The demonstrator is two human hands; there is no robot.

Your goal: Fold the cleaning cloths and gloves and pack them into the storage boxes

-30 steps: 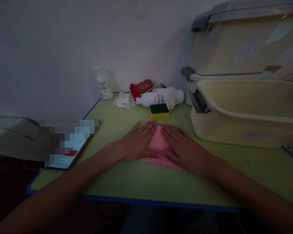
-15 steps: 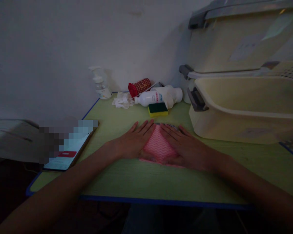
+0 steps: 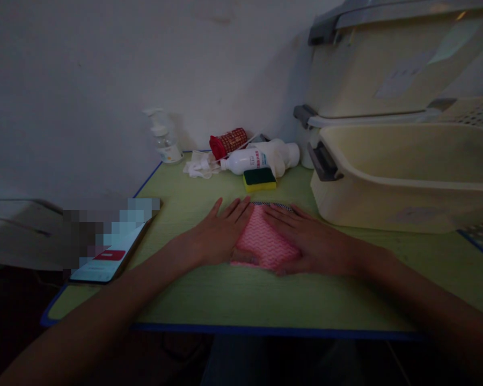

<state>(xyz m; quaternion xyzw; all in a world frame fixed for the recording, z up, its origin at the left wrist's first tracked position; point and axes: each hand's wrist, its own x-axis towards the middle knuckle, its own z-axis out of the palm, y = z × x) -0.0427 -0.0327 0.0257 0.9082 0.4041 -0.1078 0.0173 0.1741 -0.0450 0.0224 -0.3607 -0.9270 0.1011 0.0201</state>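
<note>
A pink cloth with a wavy pattern lies on the green table, a dark checked strip showing along its far edge. My left hand rests flat over the cloth's left side, fingers stretched out and slightly spread. On the right side, my right hand lies flat with its fingers pointing away and to the left. Much of the cloth is hidden under both hands. Just beyond it sits a yellow and green sponge.
At the back are a pump bottle, crumpled white gloves or tissue, a white bottle on its side and a red patterned roll. Cream plastic bins stand on the right. A phone lies at left.
My right hand has shifted slightly to the right on the cloth, baring more pink between the hands. My left hand stays nearly in place. The view has tilted a little.
</note>
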